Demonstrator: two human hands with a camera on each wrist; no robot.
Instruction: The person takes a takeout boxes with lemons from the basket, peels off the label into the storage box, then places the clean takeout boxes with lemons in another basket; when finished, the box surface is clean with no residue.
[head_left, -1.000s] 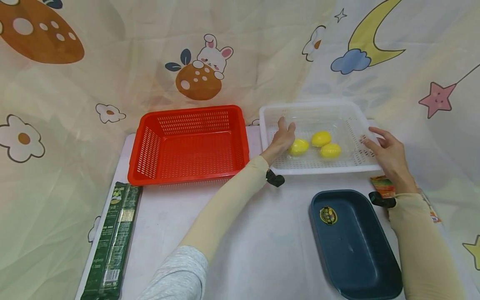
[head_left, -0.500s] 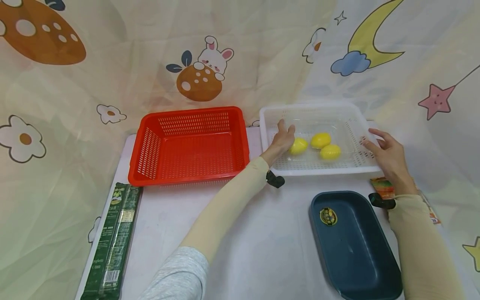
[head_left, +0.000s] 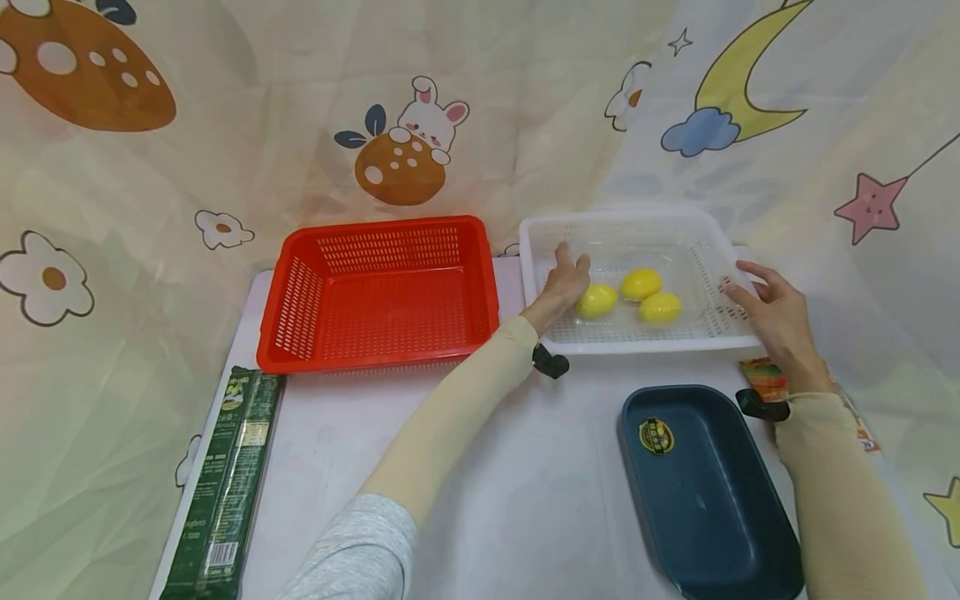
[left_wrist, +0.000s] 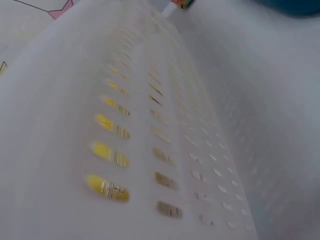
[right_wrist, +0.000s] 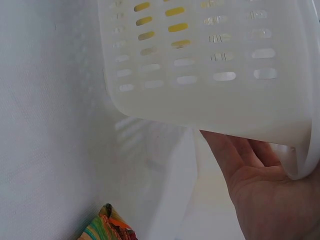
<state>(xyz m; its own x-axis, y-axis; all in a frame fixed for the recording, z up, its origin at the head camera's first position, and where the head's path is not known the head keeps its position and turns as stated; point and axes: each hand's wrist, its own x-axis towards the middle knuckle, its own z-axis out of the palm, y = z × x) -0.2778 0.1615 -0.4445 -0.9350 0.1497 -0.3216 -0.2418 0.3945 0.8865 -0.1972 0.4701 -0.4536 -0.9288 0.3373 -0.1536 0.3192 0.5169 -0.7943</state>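
Observation:
A white perforated basket [head_left: 637, 345] stands at the back right, with several-holed walls seen close up in both wrist views. Inside it are three yellow lemons [head_left: 641, 284] amid clear, shiny plastic. My left hand [head_left: 566, 285] reaches over the basket's left side, beside the leftmost lemon [head_left: 597, 300]. Its fingers point up and away; their far side is hidden, so I cannot tell whether they hold anything. My right hand [head_left: 782, 321] grips the basket's right rim, thumb on top. In the right wrist view the right hand's [right_wrist: 272, 200] fingers bend beneath that rim.
A red perforated basket [head_left: 378, 364] stands to the left. In front of the white basket lies a dark blue tray [head_left: 712, 492]. A green spaghetti packet [head_left: 225, 483] lies along the left table edge; an orange-green packet [head_left: 765, 377] lies partly under my right arm. A patterned cloth backdrop [head_left: 525, 108] hangs behind.
The whole scene slides slightly downward in the head view. Both hands, the basket and the lemons keep their places relative to each other.

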